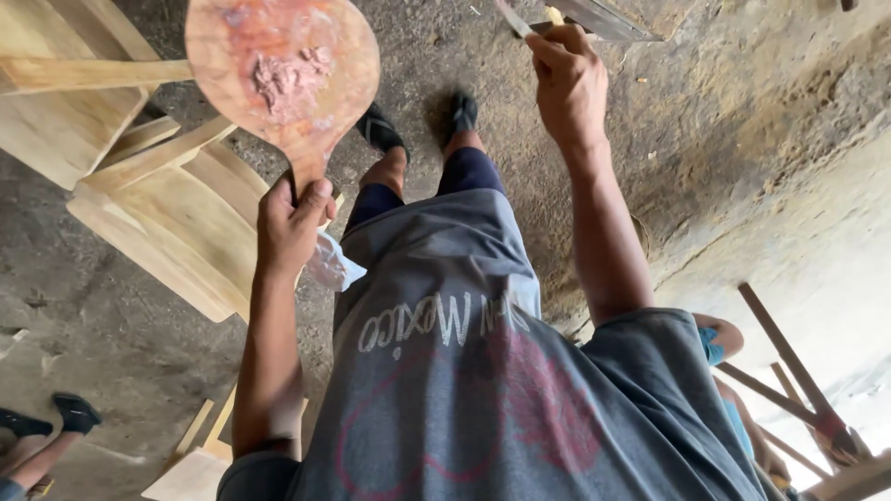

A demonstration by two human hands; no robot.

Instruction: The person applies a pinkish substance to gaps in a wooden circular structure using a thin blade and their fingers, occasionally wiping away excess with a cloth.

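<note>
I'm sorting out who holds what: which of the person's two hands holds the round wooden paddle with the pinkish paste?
The left hand grips the paddle by its handle; the right hand holds a putty knife.

putty knife [520, 20] blade cut off, paddle [281, 70] top cropped

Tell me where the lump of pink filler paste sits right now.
The pink filler paste lies on the round wooden paddle held up by the left hand, upper left of the head view, above the unfinished wooden furniture.
</note>
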